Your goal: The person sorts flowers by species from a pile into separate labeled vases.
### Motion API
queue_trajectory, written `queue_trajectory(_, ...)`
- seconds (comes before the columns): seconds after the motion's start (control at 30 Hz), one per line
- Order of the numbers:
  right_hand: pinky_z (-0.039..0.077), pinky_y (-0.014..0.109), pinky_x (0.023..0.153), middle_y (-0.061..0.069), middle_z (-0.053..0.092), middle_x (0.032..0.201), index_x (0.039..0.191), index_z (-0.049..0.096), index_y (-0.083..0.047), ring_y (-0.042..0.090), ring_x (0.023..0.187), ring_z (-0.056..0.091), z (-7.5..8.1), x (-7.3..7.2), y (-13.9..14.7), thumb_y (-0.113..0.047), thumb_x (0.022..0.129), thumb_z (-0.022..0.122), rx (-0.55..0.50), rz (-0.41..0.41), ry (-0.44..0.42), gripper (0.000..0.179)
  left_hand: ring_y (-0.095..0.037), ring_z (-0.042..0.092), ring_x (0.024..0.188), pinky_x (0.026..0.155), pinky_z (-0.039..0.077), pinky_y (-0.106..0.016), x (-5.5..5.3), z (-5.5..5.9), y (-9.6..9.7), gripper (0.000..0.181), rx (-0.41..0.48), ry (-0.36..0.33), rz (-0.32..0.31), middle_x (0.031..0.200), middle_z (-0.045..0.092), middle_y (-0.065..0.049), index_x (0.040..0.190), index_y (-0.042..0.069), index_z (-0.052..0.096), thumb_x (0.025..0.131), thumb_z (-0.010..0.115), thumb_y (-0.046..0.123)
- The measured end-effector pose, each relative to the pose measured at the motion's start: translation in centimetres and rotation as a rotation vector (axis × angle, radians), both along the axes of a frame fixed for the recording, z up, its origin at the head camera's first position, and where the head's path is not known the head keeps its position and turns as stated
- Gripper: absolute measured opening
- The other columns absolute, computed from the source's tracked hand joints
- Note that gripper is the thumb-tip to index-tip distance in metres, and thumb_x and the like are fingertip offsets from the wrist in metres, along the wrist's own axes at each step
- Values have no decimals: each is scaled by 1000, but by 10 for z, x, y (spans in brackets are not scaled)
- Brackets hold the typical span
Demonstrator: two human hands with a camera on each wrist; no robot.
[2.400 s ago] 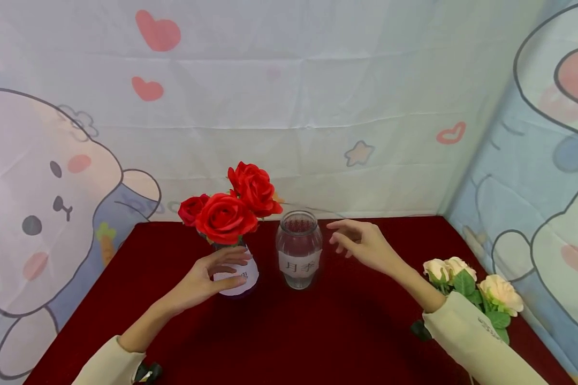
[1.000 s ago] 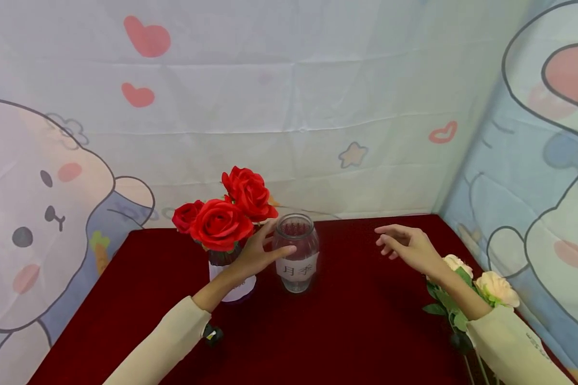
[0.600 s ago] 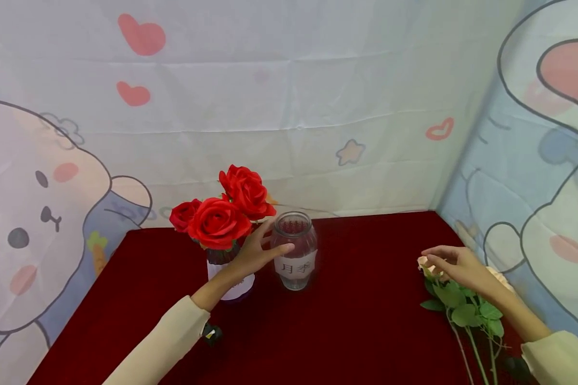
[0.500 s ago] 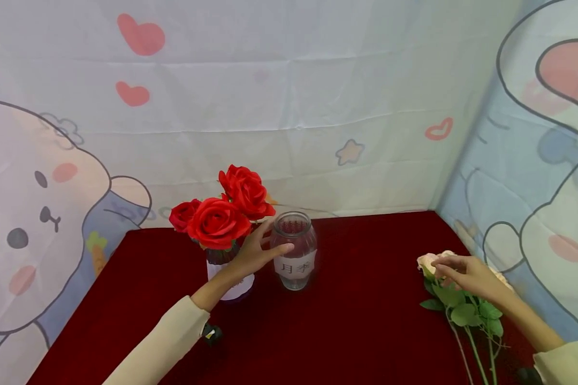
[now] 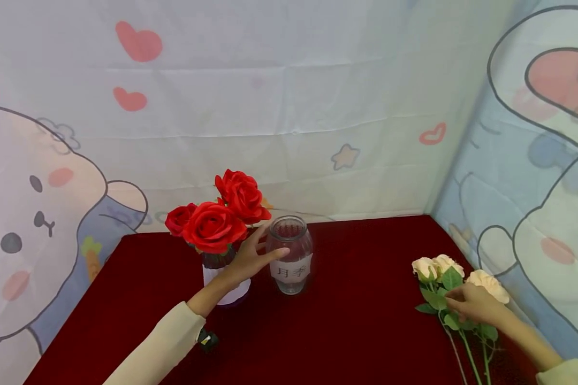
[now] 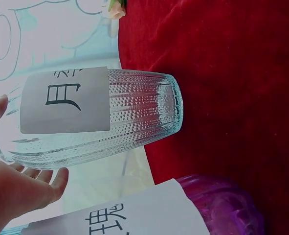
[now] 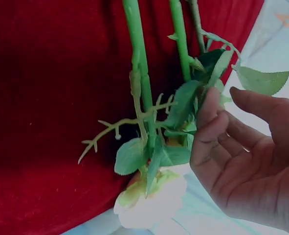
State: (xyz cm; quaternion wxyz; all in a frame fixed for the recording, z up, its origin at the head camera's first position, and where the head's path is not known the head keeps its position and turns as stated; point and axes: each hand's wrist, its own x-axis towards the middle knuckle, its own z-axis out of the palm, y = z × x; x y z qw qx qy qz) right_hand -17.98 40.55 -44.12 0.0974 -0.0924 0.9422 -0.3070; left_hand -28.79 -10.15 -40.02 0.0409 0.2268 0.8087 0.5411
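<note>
My left hand [image 5: 250, 259] holds the upper left side of a clear glass vase [image 5: 293, 248], thumb in front and fingers behind. In the left wrist view the ribbed glass vase [image 6: 139, 107] carries a white paper label with dark characters. On the right, three cream roses [image 5: 488, 286] lie on the red cloth, stems toward me. Over their leaves is my right hand [image 5: 477, 306], fingers bent. The right wrist view shows this hand [image 7: 252, 156] beside the leaves [image 7: 183, 105], with a gap between thumb and index finger; no stem is seen gripped.
Left of the clear vase stands a purple vase [image 6: 227, 205] with a white label, holding three red roses [image 5: 215, 227]. My left forearm passes in front of it. A red cloth [image 5: 351, 321] covers the table. Printed curtains [image 5: 289, 107] rise behind and at both sides.
My left hand has gone from beside the purple vase to the clear vase and stayed there. My right hand has moved right and then down onto the cream roses' leaves.
</note>
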Motion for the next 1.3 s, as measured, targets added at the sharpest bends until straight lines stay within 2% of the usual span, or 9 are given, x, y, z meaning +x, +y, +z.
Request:
queue_trajectory(0.13, 47, 25, 43, 10, 74, 80, 109, 67, 20, 15, 53, 64, -5, -6, -9, -7, 98, 56, 10, 15, 8, 30, -42, 40, 147, 112, 45, -59, 1, -2, -4, 90, -9, -20, 7, 165, 34, -13, 164, 22, 22, 92, 72, 39)
queue_trajectory(0.2, 43, 22, 41, 4, 69, 67, 92, 71, 13, 14, 48, 60, -8, -8, -13, -3, 95, 55, 29, 16, 25, 23, -42, 41, 146, 111, 47, -59, 0, -3, -4, 91, -11, -25, 18, 165, 34, -11, 164, 24, 22, 91, 73, 42)
queue_trajectory(0.33, 40, 23, 42, 1, 62, 55, 83, 73, 2, 14, 46, 56, -10, -12, -19, -2, 92, 55, 72, -45, 24, 20, -36, 37, 149, 116, 42, -58, -2, -5, -3, 91, 10, 1, 6, 163, 37, -9, 164, 24, 23, 90, 74, 42)
queue_trajectory(0.43, 46, 26, 45, 2, 64, 58, 91, 75, 5, 15, 49, 61, -10, -13, -21, -4, 94, 58, 102, -87, -2, 19, -35, 36, 150, 118, 39, -58, -1, -5, -1, 91, 25, 17, -11, 164, 36, -9, 164, 22, 22, 91, 73, 40)
queue_trajectory(0.53, 51, 28, 47, 3, 66, 63, 92, 75, 8, 16, 51, 66, -12, -14, -24, -5, 94, 63, 109, -79, 5, 18, -35, 35, 150, 117, 40, -58, 0, -7, 0, 92, 29, 13, -13, 166, 33, -8, 164, 21, 21, 91, 74, 40)
queue_trajectory(0.87, 42, 23, 43, -2, 63, 57, 66, 71, -8, 12, 46, 58, -16, -18, -31, -10, 92, 66, 106, -23, 93, 26, -32, 35, 151, 118, 38, -58, -3, -8, 1, 90, 45, 45, -36, 164, 38, -8, 164, 21, 23, 91, 74, 39)
queue_trajectory(0.97, 43, 23, 44, -2, 64, 59, 71, 73, -5, 10, 47, 58, -13, -25, -33, -10, 93, 65, 74, 8, 109, 24, -31, 36, 151, 119, 38, -57, -5, -8, 1, 89, 44, 60, -36, 162, 40, -8, 163, 20, 24, 91, 74, 37)
queue_trajectory(1.1, 45, 23, 46, 2, 67, 67, 89, 76, 5, 10, 50, 58, 1, -35, -37, -9, 96, 64, 12, 49, 81, 20, -31, 37, 150, 119, 38, -57, -5, -6, 1, 89, 40, 67, -39, 161, 42, -9, 163, 20, 24, 91, 73, 37)
queue_trajectory(1.3, 40, 22, 44, 8, 74, 80, 107, 74, 8, 7, 49, 52, 28, -50, -53, -12, 100, 62, -1, 22, 72, 25, -33, 36, 150, 118, 38, -57, -4, -3, -1, 89, 30, 62, -40, 162, 39, -11, 163, 19, 23, 92, 72, 38)
